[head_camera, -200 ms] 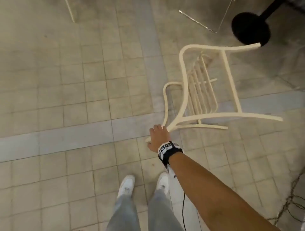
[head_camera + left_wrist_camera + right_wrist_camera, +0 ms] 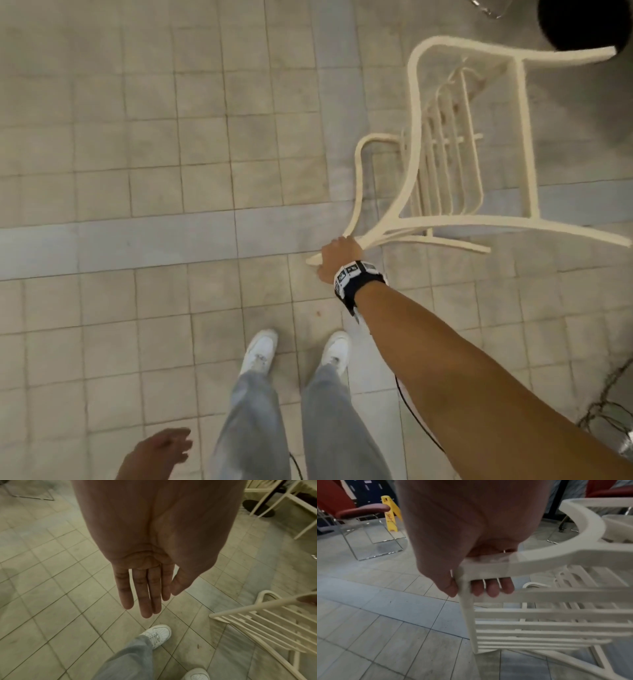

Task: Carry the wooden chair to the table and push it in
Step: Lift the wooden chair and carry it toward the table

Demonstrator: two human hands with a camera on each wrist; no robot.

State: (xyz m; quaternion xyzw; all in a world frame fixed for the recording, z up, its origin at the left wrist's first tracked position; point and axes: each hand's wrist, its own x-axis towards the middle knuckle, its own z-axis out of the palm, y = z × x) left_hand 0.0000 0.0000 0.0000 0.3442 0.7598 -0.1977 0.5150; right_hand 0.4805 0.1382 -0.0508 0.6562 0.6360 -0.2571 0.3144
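Your right hand grips the top rail of the cream slatted chair, fingers curled under the rail and thumb clamped against the corner post, as the right wrist view shows. The chair hangs tipped on its side, its back toward you and its legs pointing away toward the upper right of the head view. It is off the tiled floor, out ahead of your white shoes and to their right. Your left hand hangs free at your side, fingers straight and relaxed, holding nothing, well apart from the chair. A round black table base sits on the floor just past the chair's far legs, at the top right corner of the head view. The right wrist view also takes in a red-padded armchair on a chrome frame and a yellow floor sign behind it.
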